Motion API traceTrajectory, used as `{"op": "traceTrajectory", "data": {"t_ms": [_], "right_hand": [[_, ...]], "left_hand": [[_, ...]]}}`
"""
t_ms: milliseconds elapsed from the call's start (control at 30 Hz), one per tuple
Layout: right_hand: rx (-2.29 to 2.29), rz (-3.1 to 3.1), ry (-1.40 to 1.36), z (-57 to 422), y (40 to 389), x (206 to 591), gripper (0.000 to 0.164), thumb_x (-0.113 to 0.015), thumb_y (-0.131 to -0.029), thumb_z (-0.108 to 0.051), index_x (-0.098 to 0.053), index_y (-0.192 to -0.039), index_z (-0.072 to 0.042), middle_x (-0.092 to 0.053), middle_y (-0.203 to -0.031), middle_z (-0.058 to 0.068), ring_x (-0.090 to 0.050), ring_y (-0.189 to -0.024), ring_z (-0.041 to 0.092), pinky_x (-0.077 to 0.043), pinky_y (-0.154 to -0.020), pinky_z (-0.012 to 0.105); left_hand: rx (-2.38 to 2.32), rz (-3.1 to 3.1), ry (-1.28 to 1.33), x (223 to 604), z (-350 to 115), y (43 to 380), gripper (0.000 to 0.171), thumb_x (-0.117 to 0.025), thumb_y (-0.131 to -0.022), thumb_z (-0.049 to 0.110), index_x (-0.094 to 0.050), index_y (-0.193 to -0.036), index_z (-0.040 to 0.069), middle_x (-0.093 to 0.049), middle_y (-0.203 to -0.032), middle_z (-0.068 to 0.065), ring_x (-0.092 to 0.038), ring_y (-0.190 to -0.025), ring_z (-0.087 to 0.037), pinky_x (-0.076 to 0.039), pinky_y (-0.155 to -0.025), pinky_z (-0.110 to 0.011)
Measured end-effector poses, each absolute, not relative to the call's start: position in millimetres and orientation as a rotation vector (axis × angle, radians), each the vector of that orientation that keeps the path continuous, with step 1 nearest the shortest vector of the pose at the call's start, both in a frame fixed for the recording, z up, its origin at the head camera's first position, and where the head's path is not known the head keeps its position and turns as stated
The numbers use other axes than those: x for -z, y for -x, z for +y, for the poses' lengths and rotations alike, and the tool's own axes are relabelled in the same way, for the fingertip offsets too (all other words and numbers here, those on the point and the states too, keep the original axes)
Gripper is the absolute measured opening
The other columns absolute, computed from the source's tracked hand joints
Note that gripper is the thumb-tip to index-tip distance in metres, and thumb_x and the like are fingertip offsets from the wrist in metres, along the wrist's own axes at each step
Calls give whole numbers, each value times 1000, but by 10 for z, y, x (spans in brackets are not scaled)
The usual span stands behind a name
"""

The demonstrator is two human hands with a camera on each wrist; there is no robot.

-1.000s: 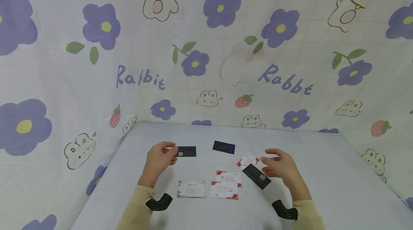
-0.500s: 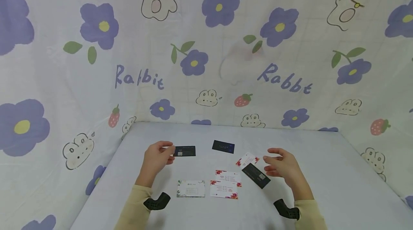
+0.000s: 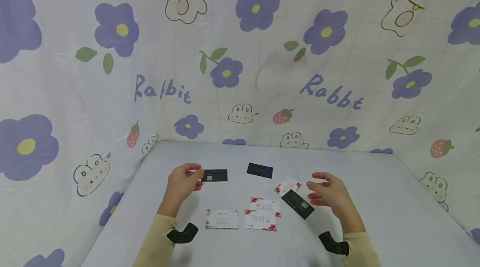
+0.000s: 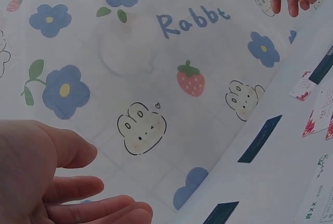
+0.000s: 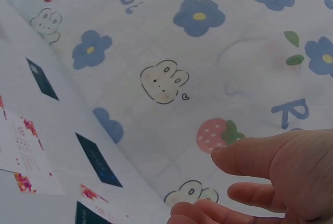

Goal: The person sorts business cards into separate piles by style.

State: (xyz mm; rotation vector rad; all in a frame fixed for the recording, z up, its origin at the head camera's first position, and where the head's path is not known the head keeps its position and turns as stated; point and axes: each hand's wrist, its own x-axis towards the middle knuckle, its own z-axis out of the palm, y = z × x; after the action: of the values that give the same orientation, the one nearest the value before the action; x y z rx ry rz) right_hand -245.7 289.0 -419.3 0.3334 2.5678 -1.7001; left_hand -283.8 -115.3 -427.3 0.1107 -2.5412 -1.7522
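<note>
In the head view my left hand (image 3: 181, 183) hovers over the left part of the table, its loosely bent fingers holding nothing. Beyond its fingertips a black card (image 3: 217, 175) lies flat; the left wrist view shows the hand apart from it. My right hand (image 3: 330, 194) hangs at the right with relaxed fingers, holding nothing. Nearest to it, a black card (image 3: 297, 204) lies slanted, partly over a white card with red flowers (image 3: 286, 185). Another black card (image 3: 260, 170) lies at the back middle. Both hands' fingers (image 4: 73, 188) look relaxed in the wrist views.
At the front middle lie a white card with green leaves (image 3: 222, 219) and overlapping white cards with red flowers (image 3: 260, 221). A white table (image 3: 393, 217) carries them all. Behind it hangs a curtain (image 3: 240, 58) printed with flowers and rabbits. Each wrist wears a black device (image 3: 183, 233).
Over the last second both hands have drifted slightly outward, the left one leftward and the right one rightward away from the slanted black card. The cards have not moved.
</note>
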Motion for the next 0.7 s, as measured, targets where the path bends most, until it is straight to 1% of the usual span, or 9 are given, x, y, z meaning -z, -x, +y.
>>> {"op": "traceTrajectory", "data": {"t_ms": [300, 500, 700], "right_hand": [[1687, 2569, -338, 2875, 2465, 4200, 57, -66, -99, -23, -43, -145, 3, -66, -112, 22, -72, -73, 16, -64, -71, 32], [1654, 2577, -326, 2851, 2482, 4211, 57, -67, -99, -24, -43, -145, 2, -64, -120, 29, -73, -77, 20, -64, -72, 32], [1667, 2548, -303, 2772, 2520, 4258, 55, -66, -99, -21, -45, -143, 3, -66, -115, 25, -72, -75, 21, -63, -69, 33]], "left_hand": [[1769, -2532, -113, 4289, -1122, 2844, 34, -66, -98, 20, -67, -126, 2, -75, -98, -16, -70, -69, -12, -63, -68, -27], [1738, -2567, -86, 4327, -1031, 2858, 34, -66, -98, 21, -67, -125, 2, -75, -97, -15, -73, -73, -18, -63, -68, -28], [1754, -2621, -1, 4400, -818, 2921, 36, -65, -98, 23, -66, -127, 1, -74, -105, -17, -71, -74, -18, -62, -69, -30]]}}
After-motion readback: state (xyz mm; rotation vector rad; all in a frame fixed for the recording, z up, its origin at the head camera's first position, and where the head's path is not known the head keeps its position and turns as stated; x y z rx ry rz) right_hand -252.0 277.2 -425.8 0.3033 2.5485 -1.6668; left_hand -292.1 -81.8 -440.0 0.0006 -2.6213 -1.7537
